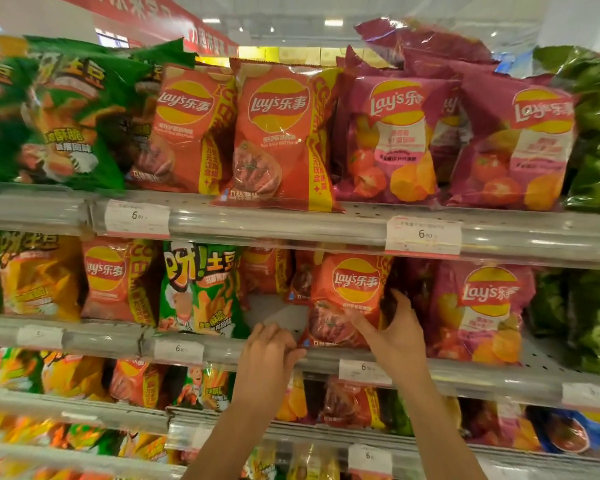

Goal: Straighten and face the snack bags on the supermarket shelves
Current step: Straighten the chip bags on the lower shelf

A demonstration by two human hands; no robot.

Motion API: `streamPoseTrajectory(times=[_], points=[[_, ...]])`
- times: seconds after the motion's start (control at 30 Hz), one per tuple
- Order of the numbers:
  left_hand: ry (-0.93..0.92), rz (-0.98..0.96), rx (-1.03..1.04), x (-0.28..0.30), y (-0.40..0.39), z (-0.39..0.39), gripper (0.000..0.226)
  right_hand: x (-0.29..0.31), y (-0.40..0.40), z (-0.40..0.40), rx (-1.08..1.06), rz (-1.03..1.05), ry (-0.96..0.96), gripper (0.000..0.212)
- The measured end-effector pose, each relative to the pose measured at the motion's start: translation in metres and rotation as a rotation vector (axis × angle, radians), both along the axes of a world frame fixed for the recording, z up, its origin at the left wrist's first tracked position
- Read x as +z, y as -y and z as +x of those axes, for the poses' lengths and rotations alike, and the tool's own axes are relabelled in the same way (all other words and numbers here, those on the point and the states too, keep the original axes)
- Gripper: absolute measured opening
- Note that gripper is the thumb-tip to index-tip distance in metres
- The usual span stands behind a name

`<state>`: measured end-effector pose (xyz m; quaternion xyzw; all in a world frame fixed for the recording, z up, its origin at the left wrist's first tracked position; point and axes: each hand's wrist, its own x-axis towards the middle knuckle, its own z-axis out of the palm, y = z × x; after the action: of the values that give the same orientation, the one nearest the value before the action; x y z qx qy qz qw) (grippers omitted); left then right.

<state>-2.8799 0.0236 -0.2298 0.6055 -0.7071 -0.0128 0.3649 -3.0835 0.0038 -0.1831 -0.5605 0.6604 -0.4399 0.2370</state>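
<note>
Under ceiling lights, grey shelves [326, 230] carried price tags, and on the second shelf the red chip bag [347, 299] stood upright, logo outward—the right hand [397, 332] grasping its right edge, the left hand [274, 344] clenched on the shelf lip.

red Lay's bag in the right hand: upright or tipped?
Roughly upright, logo facing out. The red bag stands on the shelf; the right hand grips its lower right edge.
</note>
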Motion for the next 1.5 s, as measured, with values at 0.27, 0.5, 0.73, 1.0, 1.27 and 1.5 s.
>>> streamPoseTrajectory(times=[0.27,0.5,0.73,1.0,1.27,1.5], points=[[-0.066,-0.094,-0.110,0.001,-0.024,0.014,0.017,-0.012,-0.044,0.044,-0.199,-0.397,-0.118,0.050],[-0.311,-0.341,-0.034,0.021,-0.039,0.091,0.008,-0.013,-0.047,0.127,0.003,-0.350,0.004,0.033],[-0.532,-0.416,0.156,0.034,-0.029,0.215,0.016,-0.015,-0.026,0.213,0.168,-0.163,0.011,0.097],[-0.654,-0.041,0.010,0.037,0.015,0.298,0.083,-0.009,0.000,0.248,0.182,-0.092,0.119,0.096],[-0.591,0.211,-0.127,0.053,0.056,0.326,0.105,-0.008,0.022,0.246,0.237,-0.012,0.165,0.108],[-0.715,0.314,-0.068,0.057,0.059,0.324,0.102,-0.004,0.024,0.249,0.198,-0.012,0.188,0.090]])
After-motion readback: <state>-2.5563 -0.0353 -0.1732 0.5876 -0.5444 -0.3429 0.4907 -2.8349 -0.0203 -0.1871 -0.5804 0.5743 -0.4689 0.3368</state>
